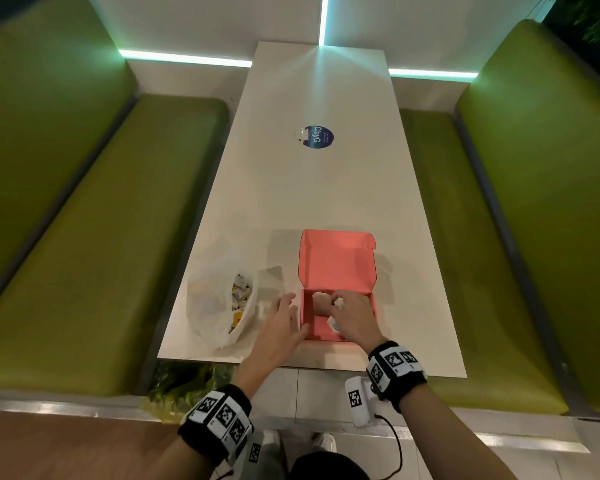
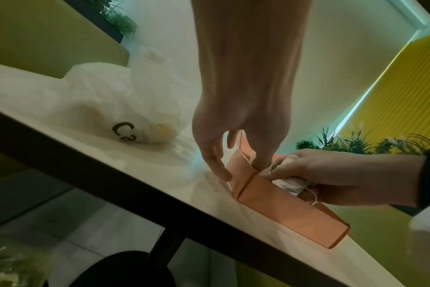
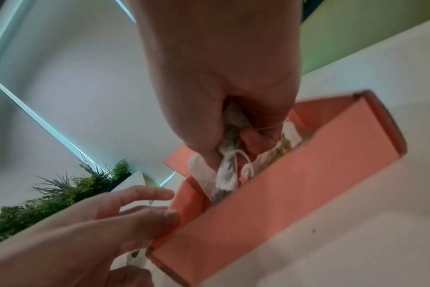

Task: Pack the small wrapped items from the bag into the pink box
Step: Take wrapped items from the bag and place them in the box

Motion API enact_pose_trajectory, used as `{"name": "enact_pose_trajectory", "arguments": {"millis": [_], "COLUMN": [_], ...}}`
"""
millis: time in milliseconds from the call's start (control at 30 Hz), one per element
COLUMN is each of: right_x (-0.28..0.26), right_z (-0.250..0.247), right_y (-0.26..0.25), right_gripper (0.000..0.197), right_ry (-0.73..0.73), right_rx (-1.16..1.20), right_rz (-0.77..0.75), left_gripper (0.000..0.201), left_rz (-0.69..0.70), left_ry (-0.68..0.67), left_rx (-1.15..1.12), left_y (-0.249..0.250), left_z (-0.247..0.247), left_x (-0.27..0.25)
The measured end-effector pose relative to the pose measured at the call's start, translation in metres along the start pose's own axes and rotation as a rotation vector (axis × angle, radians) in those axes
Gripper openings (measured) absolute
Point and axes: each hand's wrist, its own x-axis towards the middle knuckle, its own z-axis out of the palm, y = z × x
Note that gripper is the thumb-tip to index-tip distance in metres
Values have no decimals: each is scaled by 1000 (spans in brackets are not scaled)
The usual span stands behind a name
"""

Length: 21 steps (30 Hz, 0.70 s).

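Left hand (image 1: pixel 280 325) spread against the pink box (image 1: pixel 329 336) wall should steady it while right hand (image 1: pixel 354 315) (pinching a wrapped item (image 3: pixel 230 161)) tucks it low.

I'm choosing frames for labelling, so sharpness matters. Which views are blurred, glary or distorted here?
Head view: sharp at centre, the table flares wide with fisheye, light strip glare at its far end. Left wrist view: dim, the left hand soft, the pink box fairly clear. Right wrist view: most blurred, the right hand and its wrapped items smeared.

Pink box (image 1: pixel 338 261), white bag (image 1: pixel 215 306), green benches (image 1: pixel 84 271)
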Motion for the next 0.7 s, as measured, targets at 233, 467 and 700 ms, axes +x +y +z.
{"name": "enact_pose_trajectory", "arguments": {"millis": [233,467,700], "right_x": [5,6,-7], "right_z": [17,21,-10], "right_y": [-13,-21,-18], "right_gripper": [22,17,10], "right_ry": [69,79,180], "right_rx": [10,49,186], "right_rz": [21,112,131], "left_gripper": [51,49,53], "left_rz": [-5,4,85], "left_ry": [26,14,56], "left_rx": [-71,-74,-18], "left_y": [-3,-3,1], "left_z": [8,9,5], "left_x": [4,3,0]}}
